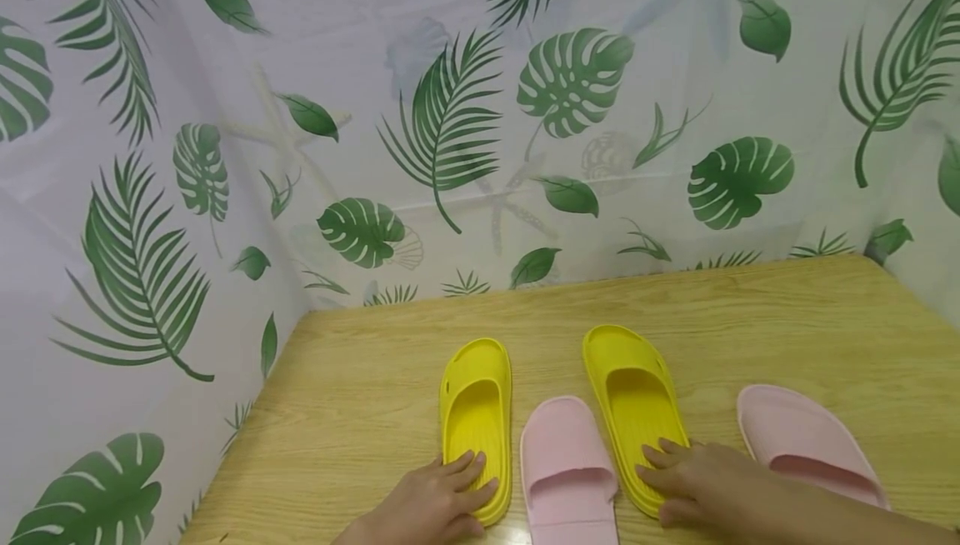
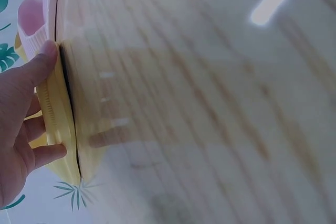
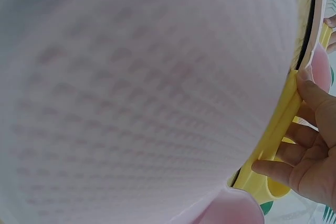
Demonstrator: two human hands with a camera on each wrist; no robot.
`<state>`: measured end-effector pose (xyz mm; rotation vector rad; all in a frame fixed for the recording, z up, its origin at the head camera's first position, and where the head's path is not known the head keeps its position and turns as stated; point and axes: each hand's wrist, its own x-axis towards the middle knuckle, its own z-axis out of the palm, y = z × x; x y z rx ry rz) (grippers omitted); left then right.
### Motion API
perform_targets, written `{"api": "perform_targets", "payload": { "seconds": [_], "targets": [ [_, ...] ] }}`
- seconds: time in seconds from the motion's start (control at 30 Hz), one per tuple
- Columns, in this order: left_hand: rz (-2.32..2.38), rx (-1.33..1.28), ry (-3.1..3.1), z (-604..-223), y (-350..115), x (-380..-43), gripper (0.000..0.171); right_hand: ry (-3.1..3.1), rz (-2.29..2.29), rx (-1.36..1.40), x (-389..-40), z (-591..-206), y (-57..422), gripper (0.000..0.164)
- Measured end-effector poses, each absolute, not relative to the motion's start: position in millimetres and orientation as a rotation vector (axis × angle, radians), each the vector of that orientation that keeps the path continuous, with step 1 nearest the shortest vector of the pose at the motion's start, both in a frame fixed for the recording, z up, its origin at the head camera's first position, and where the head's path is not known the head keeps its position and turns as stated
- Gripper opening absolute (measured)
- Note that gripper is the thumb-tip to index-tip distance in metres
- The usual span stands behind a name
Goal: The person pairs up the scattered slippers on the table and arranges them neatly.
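Two yellow slippers lie on the tabletop, toes facing the back wall. My left hand [image 1: 431, 499] rests across the heel end of the left yellow slipper [image 1: 477, 355], its fingers spread over the footbed. In the left wrist view the thumb touches the heel's edge, and the little finger is at the edge farther along. My right hand [image 1: 701, 478] lies likewise on the heel of the other yellow slipper [image 1: 621, 351], fingers spread; the right wrist view has its thumb at the rim. A pink slipper [image 1: 562, 437] sits between the yellow pair.
A second pink slipper [image 1: 795, 424] lies at the right, partly hidden by my right forearm; its textured footbed [image 3: 131, 98] fills much of the right wrist view. The wooden tabletop [image 1: 360, 395] meets leaf-printed fabric [image 1: 465, 262] at the back and both sides.
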<state>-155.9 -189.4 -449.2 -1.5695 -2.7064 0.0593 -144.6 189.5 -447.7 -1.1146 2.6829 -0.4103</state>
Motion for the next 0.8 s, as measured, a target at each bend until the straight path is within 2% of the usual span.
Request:
{"api": "perform_targets", "payload": {
  "seconds": [0.8],
  "targets": [
    [0.034,-1.521,-2.675,-454.8,-186.5,-160.5,0.049,2.713,-0.412,-1.176,-151.7,-449.3,190.5,0.055]
  ]
}}
